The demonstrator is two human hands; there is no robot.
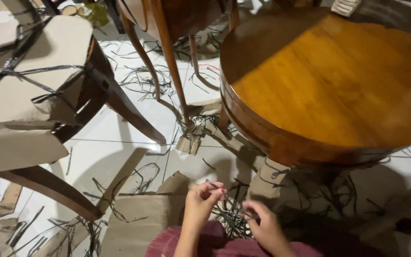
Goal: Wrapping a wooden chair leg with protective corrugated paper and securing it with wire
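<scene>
At six o'clock, low in the view, the left hand (200,200) and right hand (265,227) each pinch a black strap (230,205) stretched between them, over a tangle of cut straps (231,223) on the floor (120,143). At two o'clock the round bench (329,81) stands bare on top, though cardboard (269,183) remains strapped on its leg. At nine o'clock a chair (29,90) is wrapped in cardboard and straps. The unwrapping looks partly done: loose straps lie everywhere, some wrapping remains.
</scene>
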